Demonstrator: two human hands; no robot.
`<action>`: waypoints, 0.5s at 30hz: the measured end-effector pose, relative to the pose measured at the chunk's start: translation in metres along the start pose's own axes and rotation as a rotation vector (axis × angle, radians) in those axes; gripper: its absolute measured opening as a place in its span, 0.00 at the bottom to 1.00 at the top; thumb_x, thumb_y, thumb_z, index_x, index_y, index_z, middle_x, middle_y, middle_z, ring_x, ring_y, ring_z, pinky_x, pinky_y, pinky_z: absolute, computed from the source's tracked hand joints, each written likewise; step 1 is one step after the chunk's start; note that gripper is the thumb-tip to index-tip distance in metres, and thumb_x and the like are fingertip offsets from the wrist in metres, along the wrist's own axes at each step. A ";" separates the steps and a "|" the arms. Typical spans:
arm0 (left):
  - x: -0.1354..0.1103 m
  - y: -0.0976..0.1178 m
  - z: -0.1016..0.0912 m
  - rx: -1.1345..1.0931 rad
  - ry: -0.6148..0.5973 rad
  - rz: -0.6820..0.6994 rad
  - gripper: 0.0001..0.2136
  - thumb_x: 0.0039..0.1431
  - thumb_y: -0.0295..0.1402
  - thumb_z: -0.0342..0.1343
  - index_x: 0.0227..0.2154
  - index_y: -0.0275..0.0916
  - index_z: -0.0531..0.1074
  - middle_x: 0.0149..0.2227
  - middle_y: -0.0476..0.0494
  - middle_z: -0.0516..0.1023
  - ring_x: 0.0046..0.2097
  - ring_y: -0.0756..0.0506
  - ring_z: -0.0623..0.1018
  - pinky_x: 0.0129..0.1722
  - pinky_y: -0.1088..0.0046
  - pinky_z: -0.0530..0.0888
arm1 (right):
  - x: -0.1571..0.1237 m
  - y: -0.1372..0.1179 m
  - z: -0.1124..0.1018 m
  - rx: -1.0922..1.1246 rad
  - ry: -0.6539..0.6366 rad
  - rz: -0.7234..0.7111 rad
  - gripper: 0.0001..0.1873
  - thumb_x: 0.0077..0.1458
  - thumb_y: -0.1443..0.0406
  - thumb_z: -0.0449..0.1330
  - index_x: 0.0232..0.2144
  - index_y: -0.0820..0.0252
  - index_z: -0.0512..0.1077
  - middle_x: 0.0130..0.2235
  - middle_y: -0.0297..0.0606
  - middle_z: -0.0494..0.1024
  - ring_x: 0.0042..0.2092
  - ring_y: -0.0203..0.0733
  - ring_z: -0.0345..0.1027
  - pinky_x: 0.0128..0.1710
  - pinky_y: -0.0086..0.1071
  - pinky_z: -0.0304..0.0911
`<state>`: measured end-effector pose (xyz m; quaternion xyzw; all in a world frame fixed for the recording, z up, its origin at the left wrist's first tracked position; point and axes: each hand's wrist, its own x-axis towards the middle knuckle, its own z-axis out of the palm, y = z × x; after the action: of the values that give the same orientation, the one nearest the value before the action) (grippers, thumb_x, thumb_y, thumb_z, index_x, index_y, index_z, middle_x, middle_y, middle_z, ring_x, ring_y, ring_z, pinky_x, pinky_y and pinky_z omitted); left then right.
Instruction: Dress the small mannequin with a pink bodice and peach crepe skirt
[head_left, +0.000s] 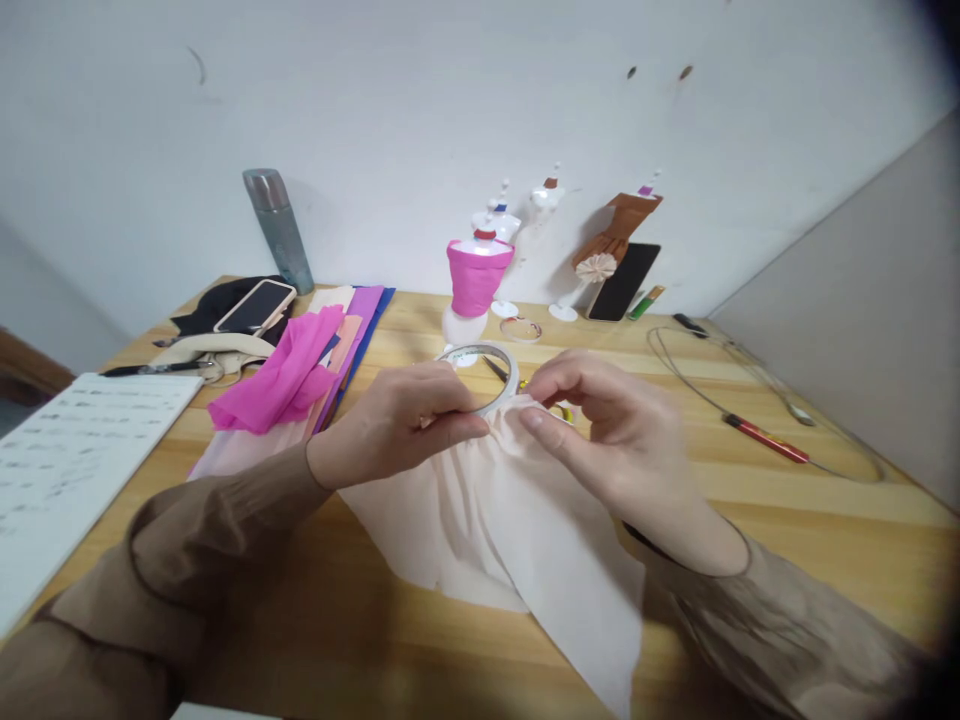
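Note:
My left hand (397,415) is closed, its thumb and fingers gripping a roll of white tape (509,368) and the gathered top edge of a thin cream sheet, crepe paper by its look (525,510). The sheet hangs in loose folds over the table. On the right, my right hand (615,430) pinches the sheet's upper edge between thumb and forefinger, close to the tape roll. A pair of scissors (495,369), partly hidden, lies behind the hands. Farther back stands a small white mannequin (463,328) wrapped in a pink band (480,280).
More small mannequins (546,200) stand along the wall, one with a brown dress (626,220). At left are folded coloured sheets (360,320), a phone (256,305), a bottle (279,230) and a written page (82,440). A cabled red tool (766,438) lies right.

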<state>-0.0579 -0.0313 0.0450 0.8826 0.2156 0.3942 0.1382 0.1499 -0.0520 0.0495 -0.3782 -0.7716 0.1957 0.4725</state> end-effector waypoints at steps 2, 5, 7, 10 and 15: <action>0.000 0.000 0.000 0.003 -0.003 -0.008 0.10 0.60 0.30 0.54 0.23 0.35 0.65 0.22 0.51 0.65 0.27 0.53 0.65 0.28 0.76 0.63 | -0.001 0.000 0.001 -0.037 -0.004 -0.054 0.04 0.52 0.69 0.60 0.26 0.58 0.68 0.28 0.33 0.70 0.31 0.37 0.64 0.31 0.33 0.58; 0.000 0.001 0.001 0.011 0.011 0.001 0.11 0.60 0.30 0.54 0.23 0.35 0.64 0.22 0.51 0.64 0.27 0.53 0.64 0.28 0.77 0.63 | -0.001 0.001 0.002 -0.050 -0.029 -0.046 0.07 0.52 0.70 0.60 0.24 0.58 0.67 0.26 0.32 0.69 0.29 0.35 0.62 0.28 0.32 0.57; 0.000 0.001 0.001 0.012 0.025 0.022 0.11 0.60 0.30 0.54 0.23 0.36 0.64 0.22 0.52 0.64 0.27 0.53 0.64 0.28 0.77 0.63 | -0.002 0.000 0.003 -0.036 -0.038 -0.033 0.07 0.53 0.70 0.59 0.24 0.58 0.67 0.26 0.32 0.69 0.29 0.35 0.62 0.28 0.32 0.57; 0.000 0.001 0.002 0.030 0.025 0.024 0.11 0.61 0.31 0.53 0.23 0.36 0.64 0.22 0.52 0.65 0.27 0.52 0.65 0.29 0.76 0.64 | -0.002 -0.001 0.003 -0.024 -0.045 -0.022 0.07 0.53 0.69 0.59 0.24 0.58 0.67 0.26 0.33 0.70 0.29 0.36 0.63 0.29 0.32 0.58; 0.000 0.000 0.002 0.049 0.021 0.025 0.11 0.62 0.32 0.52 0.24 0.37 0.64 0.22 0.51 0.66 0.27 0.52 0.65 0.29 0.76 0.65 | -0.003 -0.003 0.003 -0.011 -0.047 -0.005 0.07 0.53 0.69 0.59 0.23 0.58 0.68 0.25 0.33 0.71 0.28 0.35 0.64 0.29 0.32 0.59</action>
<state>-0.0560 -0.0317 0.0437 0.8842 0.2156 0.3998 0.1093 0.1467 -0.0556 0.0480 -0.3742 -0.7846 0.1990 0.4525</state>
